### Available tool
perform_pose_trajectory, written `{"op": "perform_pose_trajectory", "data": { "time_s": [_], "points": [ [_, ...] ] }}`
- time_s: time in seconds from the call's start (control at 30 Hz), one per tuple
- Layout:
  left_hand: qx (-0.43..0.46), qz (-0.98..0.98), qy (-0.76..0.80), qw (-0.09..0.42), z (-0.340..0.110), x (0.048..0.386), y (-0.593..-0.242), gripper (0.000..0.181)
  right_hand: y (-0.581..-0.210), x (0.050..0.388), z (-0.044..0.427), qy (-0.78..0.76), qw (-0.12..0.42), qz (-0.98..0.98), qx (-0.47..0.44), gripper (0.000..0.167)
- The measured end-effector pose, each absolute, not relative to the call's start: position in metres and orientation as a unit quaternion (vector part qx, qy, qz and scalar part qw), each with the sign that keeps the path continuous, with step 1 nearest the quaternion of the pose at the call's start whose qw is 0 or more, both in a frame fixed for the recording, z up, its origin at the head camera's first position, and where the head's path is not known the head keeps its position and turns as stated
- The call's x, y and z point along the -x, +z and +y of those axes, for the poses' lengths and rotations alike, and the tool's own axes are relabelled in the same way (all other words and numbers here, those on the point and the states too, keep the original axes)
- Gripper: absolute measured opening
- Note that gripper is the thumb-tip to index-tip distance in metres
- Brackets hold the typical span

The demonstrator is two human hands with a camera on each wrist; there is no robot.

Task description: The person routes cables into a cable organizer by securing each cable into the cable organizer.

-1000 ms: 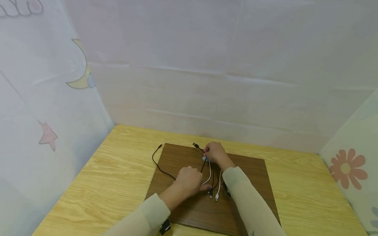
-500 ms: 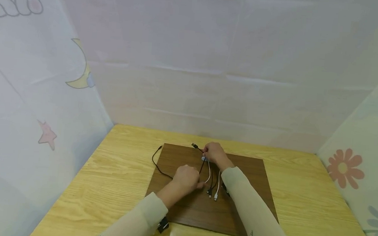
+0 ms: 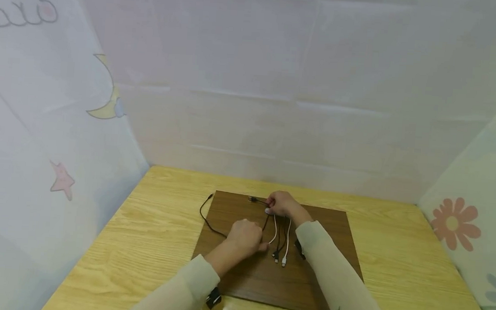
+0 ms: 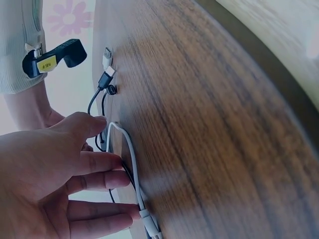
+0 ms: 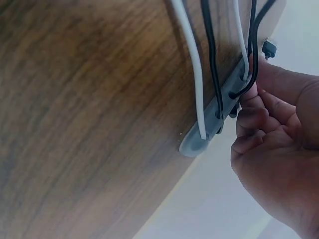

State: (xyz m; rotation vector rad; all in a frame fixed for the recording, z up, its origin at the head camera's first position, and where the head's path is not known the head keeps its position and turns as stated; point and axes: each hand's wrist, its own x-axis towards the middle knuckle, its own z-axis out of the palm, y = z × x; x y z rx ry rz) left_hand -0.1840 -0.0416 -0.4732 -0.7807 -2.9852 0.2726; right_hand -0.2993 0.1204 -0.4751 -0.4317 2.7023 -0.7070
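A grey cable holder strip (image 5: pixel 193 142) sits near the far edge of the brown board (image 3: pixel 239 284), with black and white cables in its slots. Against the strip, my right hand (image 3: pixel 282 203) pinches a black cable (image 5: pixel 255 50) between thumb and index finger; its USB plug (image 3: pixel 252 199) points left past the hand. My left hand (image 3: pixel 244 236) is lower on the board, palm sideways and fingers loosely extended. In the left wrist view its fingertips touch or nearly touch a white cable (image 4: pixel 133 157) and a black cable beside it; the thumb stands apart from the fingers.
Several cable ends, including a white plug (image 3: pixel 284 262) and a black plug (image 3: pixel 277 256), lie on the board between the arms. A black cable (image 3: pixel 204 214) loops over the board's left edge onto the yellow wood table (image 3: pixel 138 243). Patterned cloth walls (image 3: pixel 250 126) surround the table.
The black USB plug beyond my right hand has turned to lie flatter and a little farther left. My right fingers have shifted slightly at the strip; the left thumb has drawn back a little.
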Motion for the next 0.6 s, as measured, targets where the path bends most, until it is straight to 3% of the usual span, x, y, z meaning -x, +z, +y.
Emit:
{"op": "perform_pose_trajectory", "data": {
  "time_s": [0.6],
  "points": [
    [0.267,-0.959,0.086,0.028,-0.0450,0.1814,-0.4728,0.050,-0.4759,0.2937,0.1182,-0.252,0.137,0.943,0.168,0.022]
  ]
}}
